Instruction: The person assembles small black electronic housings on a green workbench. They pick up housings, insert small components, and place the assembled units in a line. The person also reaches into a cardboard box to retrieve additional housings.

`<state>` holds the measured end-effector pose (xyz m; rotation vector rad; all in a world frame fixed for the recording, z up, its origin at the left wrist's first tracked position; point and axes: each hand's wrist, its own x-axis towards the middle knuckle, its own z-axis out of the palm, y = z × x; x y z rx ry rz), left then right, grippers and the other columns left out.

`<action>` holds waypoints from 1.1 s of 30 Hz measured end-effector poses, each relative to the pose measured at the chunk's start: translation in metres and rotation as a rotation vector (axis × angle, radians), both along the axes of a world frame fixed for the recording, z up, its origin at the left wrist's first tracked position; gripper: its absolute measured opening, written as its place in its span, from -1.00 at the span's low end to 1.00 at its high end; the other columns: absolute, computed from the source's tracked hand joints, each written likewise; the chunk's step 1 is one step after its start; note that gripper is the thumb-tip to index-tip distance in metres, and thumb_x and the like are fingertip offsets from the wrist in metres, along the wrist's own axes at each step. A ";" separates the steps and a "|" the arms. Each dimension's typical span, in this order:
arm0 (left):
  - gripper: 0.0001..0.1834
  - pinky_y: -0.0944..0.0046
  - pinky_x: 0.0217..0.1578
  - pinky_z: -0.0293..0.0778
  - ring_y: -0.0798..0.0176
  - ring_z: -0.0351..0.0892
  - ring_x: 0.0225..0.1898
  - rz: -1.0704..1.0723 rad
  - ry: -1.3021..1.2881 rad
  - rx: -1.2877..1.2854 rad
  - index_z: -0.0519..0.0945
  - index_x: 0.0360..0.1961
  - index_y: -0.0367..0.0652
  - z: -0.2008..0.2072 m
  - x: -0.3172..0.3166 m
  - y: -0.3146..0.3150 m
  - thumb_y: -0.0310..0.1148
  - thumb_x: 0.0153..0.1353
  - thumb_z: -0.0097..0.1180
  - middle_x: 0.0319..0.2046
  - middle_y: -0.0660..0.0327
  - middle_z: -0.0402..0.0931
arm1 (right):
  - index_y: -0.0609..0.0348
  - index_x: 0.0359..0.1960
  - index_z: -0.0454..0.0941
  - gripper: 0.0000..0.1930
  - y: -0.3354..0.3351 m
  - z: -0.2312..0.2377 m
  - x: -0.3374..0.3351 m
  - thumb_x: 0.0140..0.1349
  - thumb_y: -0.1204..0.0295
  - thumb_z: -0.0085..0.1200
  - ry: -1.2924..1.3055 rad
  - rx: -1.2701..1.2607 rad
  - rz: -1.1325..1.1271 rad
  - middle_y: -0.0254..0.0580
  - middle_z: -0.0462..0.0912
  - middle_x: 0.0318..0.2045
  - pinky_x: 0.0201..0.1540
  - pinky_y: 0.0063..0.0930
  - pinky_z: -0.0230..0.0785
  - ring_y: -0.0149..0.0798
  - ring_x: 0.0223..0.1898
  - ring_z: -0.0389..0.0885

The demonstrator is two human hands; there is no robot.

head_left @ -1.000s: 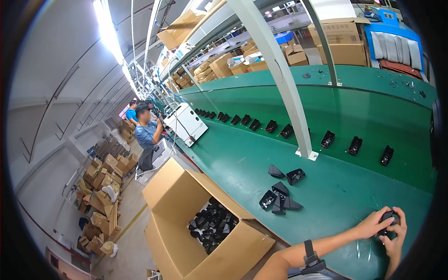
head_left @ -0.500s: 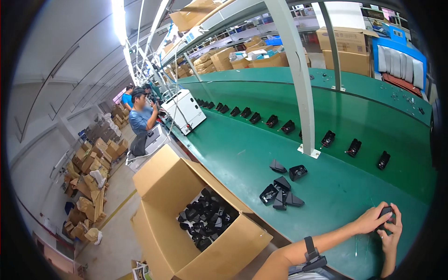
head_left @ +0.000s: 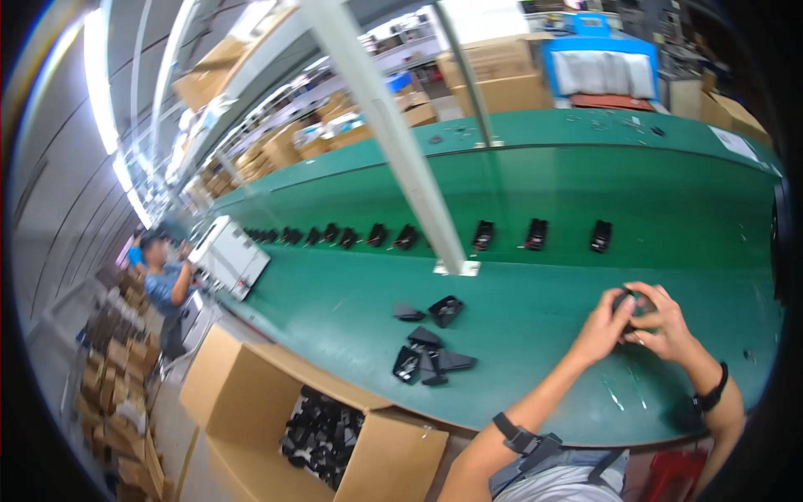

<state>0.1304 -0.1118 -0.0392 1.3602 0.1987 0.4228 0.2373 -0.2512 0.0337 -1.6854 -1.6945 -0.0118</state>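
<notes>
Over the right part of the green bench (head_left: 535, 335), my left hand (head_left: 599, 330) and my right hand (head_left: 666, 325) come together around a small black plastic housing (head_left: 621, 303). Fingers of both hands are closed on it and cover most of its surface. To the left of my hands lies a loose group of black wedge-shaped housings (head_left: 430, 361), some with their hollow side up. Beyond my hands, a black part (head_left: 600, 237) is the rightmost of a long row on the green strip. Thin clear strands (head_left: 615, 391) lie just below my hands.
An open cardboard box (head_left: 401, 448) full of black parts stands at the bench's near left. A grey post (head_left: 393, 142) rises from the bench. A white machine (head_left: 230, 258) stands farther left, beside a person in blue (head_left: 165, 284). Cartons (head_left: 493, 75) stand behind.
The view has swung to the right, so bench, box and row sit farther left. My hands still hold the black housing together, and more of my right forearm shows.
</notes>
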 end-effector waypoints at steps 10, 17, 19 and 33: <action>-0.57 0.13 -0.02 0.46 0.09 0.55 -0.02 0.460 0.243 0.909 0.54 0.02 -0.22 0.048 -0.074 0.071 -0.21 0.20 0.25 -0.06 0.03 0.57 | 0.02 -0.39 0.75 -0.77 0.066 -0.025 0.120 -0.13 0.29 0.42 -0.254 -0.174 -0.360 -0.11 0.53 0.11 0.17 -0.14 0.33 -0.02 0.12 0.42; -0.28 -0.11 0.20 0.26 -0.23 0.31 0.20 0.616 0.725 1.310 0.51 0.09 -0.24 0.063 -0.185 0.136 0.03 0.01 0.35 0.10 -0.11 0.44 | 0.07 -0.20 0.71 -0.65 0.066 -0.041 0.135 0.00 0.18 0.37 -0.278 -0.239 -0.352 -0.09 0.35 0.27 0.28 -0.12 0.27 0.03 0.27 0.30; -0.06 -0.13 0.30 0.14 -0.26 0.13 0.33 0.565 0.860 1.150 0.44 0.21 -0.18 0.074 -0.205 0.136 0.19 -0.12 0.39 0.25 -0.12 0.30 | 0.08 -0.10 0.67 -0.61 0.044 -0.023 0.131 0.07 0.19 0.32 -0.296 -0.188 -0.332 -0.09 0.31 0.29 0.29 -0.13 0.28 0.02 0.27 0.30; -0.10 -0.26 0.25 0.13 -0.16 0.20 0.35 0.707 1.044 1.421 0.34 0.35 0.18 0.040 -0.205 0.118 0.29 0.01 0.25 0.39 -0.02 0.15 | 0.08 -0.10 0.64 -0.63 -0.282 -0.038 0.107 0.12 0.17 0.28 -0.070 -0.428 -1.216 -0.04 0.52 0.04 0.11 -0.13 0.41 0.03 0.05 0.49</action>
